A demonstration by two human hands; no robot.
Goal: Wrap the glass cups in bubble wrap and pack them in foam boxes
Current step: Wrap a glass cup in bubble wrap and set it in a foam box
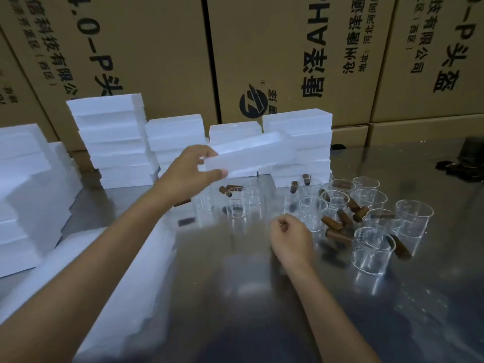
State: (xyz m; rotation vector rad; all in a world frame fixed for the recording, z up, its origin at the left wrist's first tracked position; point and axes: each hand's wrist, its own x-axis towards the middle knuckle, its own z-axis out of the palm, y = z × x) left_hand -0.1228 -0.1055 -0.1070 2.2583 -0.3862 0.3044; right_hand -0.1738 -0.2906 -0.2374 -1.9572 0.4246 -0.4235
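From the head view, the person's left hand is reaching forward over the counter and holding a white foam box by its near end, thumb under the lower edge and fingers curled over the top edge, so this grip is closed on the box. The box is lifted clear of the counter, tilting with its open hollow facing up and away, in front of the foam stacks standing in a row along the back. More foam pieces are piling at the left edge, and a pale sheet is lying under the left forearm; whether it is bubble wrap cannot be told.

The right hand is hovering low over the middle of the counter with its fingers curled into a loose fist; whether anything small is pinched inside cannot be told, and it is touching no cup. Just to its right, clear glass cups are standing upright in a cluster, with brown wooden handles lying among and against them. A few more cups are standing beneath the raised box. Dark objects are lying at the far right, too blurred to name. Printed cardboard cartons are filling the background behind the counter.
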